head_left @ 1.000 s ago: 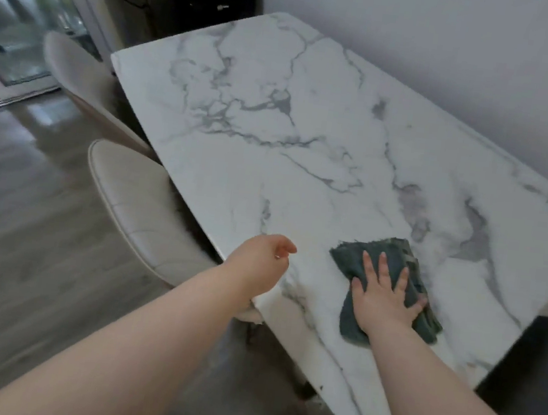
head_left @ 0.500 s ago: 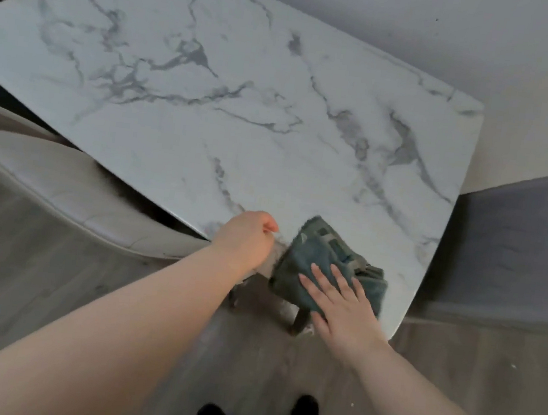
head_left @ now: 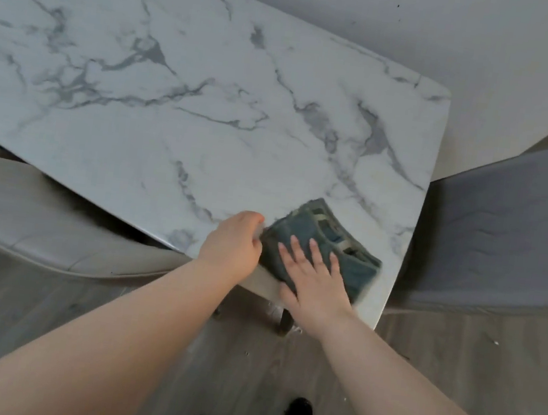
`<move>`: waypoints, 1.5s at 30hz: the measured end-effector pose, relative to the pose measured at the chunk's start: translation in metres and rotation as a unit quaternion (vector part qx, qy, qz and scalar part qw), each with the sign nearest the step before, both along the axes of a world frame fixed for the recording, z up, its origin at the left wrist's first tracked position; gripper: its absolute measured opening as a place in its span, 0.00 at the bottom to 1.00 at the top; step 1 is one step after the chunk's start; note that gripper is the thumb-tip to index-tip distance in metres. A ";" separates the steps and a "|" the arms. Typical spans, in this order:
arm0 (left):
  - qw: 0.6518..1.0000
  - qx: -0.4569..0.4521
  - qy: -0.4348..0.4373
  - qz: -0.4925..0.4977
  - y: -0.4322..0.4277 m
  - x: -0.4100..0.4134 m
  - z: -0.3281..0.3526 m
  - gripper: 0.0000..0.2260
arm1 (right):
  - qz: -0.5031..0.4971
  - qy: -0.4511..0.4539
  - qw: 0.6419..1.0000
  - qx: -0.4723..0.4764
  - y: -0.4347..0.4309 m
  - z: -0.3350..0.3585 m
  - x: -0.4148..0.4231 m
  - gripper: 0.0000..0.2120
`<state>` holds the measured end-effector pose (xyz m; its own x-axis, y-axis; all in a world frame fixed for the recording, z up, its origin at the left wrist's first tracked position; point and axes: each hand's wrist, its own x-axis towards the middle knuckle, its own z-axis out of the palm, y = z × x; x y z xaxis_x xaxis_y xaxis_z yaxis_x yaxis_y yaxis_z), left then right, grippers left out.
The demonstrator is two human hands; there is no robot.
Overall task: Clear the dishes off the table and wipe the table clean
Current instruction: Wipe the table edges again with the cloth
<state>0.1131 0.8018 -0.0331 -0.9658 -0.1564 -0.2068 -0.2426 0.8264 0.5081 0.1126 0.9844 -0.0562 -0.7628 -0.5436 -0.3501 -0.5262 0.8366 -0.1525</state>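
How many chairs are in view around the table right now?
2. A cream chair sits at the table's near-left side; a grey chair at its right end. Others may lie outside the frame.

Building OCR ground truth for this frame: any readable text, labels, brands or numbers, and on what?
None readable.
Cloth: pale woven bands along its far edge, blurred, no letters made out.
Marble table: only grey veining.
Chairs, wall, floor, shoes: no print visible.
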 end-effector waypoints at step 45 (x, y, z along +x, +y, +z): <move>0.949 -0.274 -0.004 -0.158 0.066 -0.648 -0.052 0.29 | 0.012 0.063 0.998 0.002 0.045 -0.026 -0.668 0.33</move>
